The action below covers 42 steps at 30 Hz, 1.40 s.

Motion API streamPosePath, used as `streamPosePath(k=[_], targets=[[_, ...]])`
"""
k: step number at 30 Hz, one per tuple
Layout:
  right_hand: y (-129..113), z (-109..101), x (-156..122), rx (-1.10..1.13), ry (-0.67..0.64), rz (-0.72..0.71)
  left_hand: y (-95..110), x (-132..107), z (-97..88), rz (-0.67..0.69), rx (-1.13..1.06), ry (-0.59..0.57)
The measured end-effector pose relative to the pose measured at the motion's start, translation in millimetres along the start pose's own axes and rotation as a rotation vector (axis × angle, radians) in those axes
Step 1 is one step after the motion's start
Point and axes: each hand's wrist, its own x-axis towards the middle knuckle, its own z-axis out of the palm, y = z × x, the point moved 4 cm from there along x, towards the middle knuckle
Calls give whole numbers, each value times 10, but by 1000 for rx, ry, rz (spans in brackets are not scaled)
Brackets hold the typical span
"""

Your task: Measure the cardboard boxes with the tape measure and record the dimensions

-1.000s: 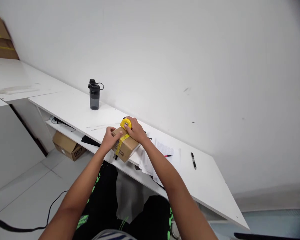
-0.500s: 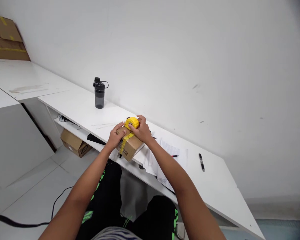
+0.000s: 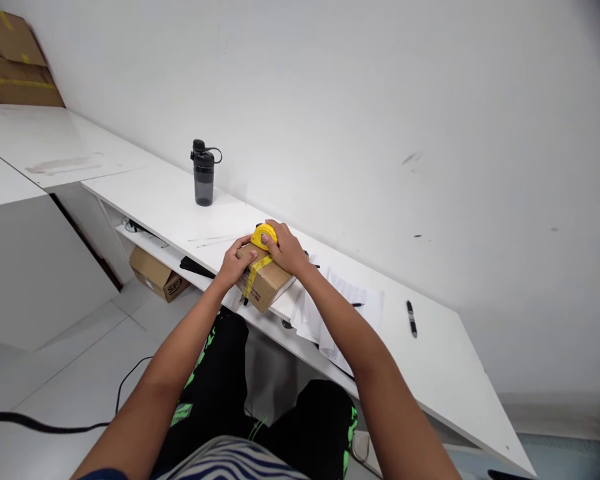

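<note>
A small brown cardboard box [image 3: 267,288] sits at the front edge of the white desk [image 3: 430,360]. My right hand [image 3: 289,251] is closed round a yellow tape measure [image 3: 263,236] at the box's far top edge. The yellow tape blade [image 3: 254,275] runs across the box top and down its front face. My left hand [image 3: 235,262] presses the blade against the box's left side with fingers curled on it.
A dark water bottle [image 3: 203,173] stands at the back left of the desk. White papers [image 3: 347,303] with a pen lie right of the box, and a black marker [image 3: 412,319] farther right. A cardboard box [image 3: 156,274] lies on the floor, a cable [image 3: 55,420] beside it.
The view has shifted, so everything sits a little higher and to the right. My left hand has moved up along the box's side; the right hand keeps its grip on the tape measure.
</note>
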Motion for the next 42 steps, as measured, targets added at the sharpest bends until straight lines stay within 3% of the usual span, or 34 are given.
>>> streamPosePath(k=[12, 18, 21, 26, 31, 37, 42], targets=[[-61, 16, 32, -143, -95, 18, -21, 21, 2, -26, 35, 47], [-233, -136, -38, -219, -127, 40, -14, 19, -21, -27, 55, 35], [-259, -310, -299, -226, -115, 78, -9, 13, -54, -2, 101, 45], [-162, -587, -996, -303, -87, 175, -32, -2, -76, -21, 147, 6], [-87, -637, -1342, -325, -36, 222, -44, -4, -68, -29, 100, 18], [-82, -573, -1165, -379, -26, 245, -39, 32, -71, -20, 96, 36], [-135, -459, -777, -290, -66, 214, -26, 42, -93, -17, 70, 40]])
